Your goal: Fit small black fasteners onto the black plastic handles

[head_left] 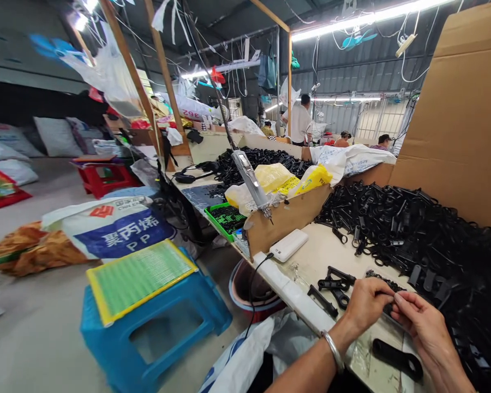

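Note:
My left hand [367,304] and my right hand [423,321] meet at the fingertips over the workbench [329,259]. Both are closed in a pinch; whatever lies between the fingertips is too small to make out. Small dark parts [387,279] lie just behind my fingers, partly hidden by them. Below my hands is one long black plastic piece [395,357] with a ring end. Several similar black plastic pieces [335,284] lie left of my left hand. A big heap of black plastic pieces [396,224] spreads behind and to the right of my hands.
An electric screwdriver [249,177] hangs over a cardboard divider [290,215]. Beside it lies a white power bank [289,244] with a black cable. A green tray [213,218] holds small black parts. A blue stool [155,322] stands left; tall cardboard [458,120] rises at right.

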The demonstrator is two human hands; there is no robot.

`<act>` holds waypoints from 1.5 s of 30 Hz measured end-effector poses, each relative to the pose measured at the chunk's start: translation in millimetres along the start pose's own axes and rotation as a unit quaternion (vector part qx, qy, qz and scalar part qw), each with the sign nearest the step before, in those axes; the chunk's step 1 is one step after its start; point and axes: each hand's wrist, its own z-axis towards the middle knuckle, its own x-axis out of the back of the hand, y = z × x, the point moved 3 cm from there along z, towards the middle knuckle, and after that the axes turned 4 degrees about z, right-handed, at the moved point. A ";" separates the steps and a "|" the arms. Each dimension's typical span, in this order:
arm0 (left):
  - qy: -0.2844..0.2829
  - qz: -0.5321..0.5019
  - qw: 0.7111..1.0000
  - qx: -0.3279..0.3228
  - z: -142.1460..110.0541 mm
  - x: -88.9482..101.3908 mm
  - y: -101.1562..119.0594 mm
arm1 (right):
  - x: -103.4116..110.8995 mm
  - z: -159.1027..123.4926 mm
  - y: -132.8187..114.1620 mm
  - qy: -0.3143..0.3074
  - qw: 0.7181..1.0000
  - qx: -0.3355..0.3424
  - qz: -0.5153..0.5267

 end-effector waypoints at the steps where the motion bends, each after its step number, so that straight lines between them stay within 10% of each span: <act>1: 0.007 -0.013 1.000 0.001 -1.1 -0.3 1.5 | 0.8 -1.5 0.5 -0.004 1.000 0.001 0.003; 24: 0.017 -0.016 0.994 0.110 18.8 4.1 -17.6 | -13.2 12.3 1.7 0.026 0.975 0.178 -0.130; 31: -0.001 0.069 0.995 0.072 17.7 13.9 -7.1 | -5.4 10.2 1.0 0.052 0.991 0.113 -0.057; 45: 0.043 -0.121 0.992 -0.019 -38.4 -7.7 26.1 | 21.4 -47.0 -8.4 -0.007 1.000 -0.010 0.017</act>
